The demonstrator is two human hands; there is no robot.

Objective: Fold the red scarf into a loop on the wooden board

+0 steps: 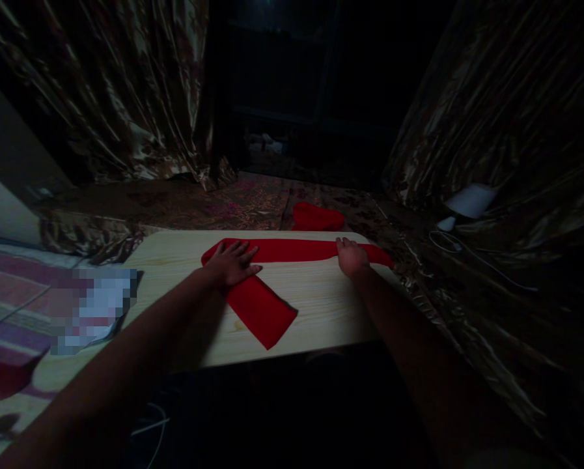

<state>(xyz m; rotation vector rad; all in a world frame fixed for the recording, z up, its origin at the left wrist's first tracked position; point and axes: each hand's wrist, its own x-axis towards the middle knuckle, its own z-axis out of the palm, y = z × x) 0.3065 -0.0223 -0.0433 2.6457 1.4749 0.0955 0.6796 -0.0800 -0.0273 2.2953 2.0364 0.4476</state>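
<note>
On cloth (292, 251), left hand (232, 262) flat.

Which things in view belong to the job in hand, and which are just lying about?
In the job:
red strip, folded at one end
left hand, flat on it
right hand, on it farther right
wooden table, underneath

Lying about:
white lamp, right
pixelated item, left
red cloth past the far edge, probably; link to strip unclear

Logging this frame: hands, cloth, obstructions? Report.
Left hand spread on red cloth at its bend. Right hand on cloth's straight stretch. Pixelated item left of cloth, at tabletop edge.
</note>
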